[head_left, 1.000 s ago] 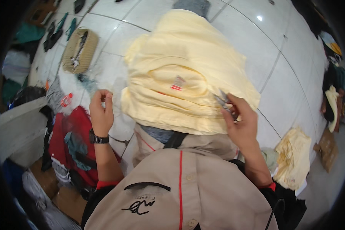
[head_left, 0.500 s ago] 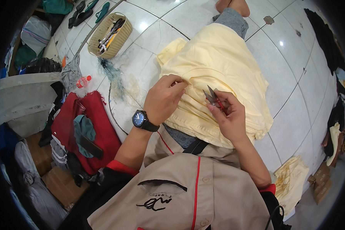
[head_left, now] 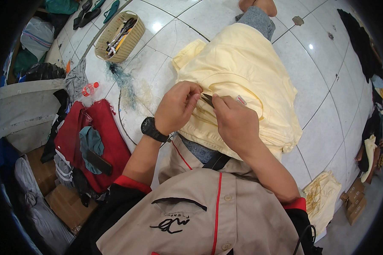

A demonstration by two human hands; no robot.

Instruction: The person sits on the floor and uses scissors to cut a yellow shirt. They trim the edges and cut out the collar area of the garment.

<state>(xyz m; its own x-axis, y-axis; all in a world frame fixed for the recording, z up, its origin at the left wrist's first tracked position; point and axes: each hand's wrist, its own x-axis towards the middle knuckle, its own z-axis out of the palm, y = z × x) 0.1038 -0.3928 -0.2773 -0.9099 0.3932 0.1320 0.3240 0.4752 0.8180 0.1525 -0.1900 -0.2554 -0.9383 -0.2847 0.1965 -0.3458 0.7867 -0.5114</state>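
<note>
A pale yellow shirt (head_left: pixel 247 55) lies across my lap and legs, its round neckline facing up and a small white label (head_left: pixel 241 100) showing inside it. My left hand (head_left: pixel 176 106), with a black watch (head_left: pixel 154 129) on the wrist, pinches the shirt at the left side of the neckline. In my right hand (head_left: pixel 237 123) is a pair of thread snips (head_left: pixel 207 100). Their dark blades point left, close to my left fingertips, and my fingers cover the handles. Any thread between the blades is too small to make out.
On the tiled floor at the far left stands a woven basket (head_left: pixel 103 54) of tools, beside a tangle of loose threads (head_left: pixel 125 83). Dark red cloth (head_left: pixel 115 140) and a plastic bottle (head_left: pixel 90 89) lie to my left. More yellow fabric (head_left: pixel 323 199) sits at right.
My right hand has moved left and turned, bringing the snips to my left fingertips. The label in the neckline has come into sight. My left hand has shifted slightly left.
</note>
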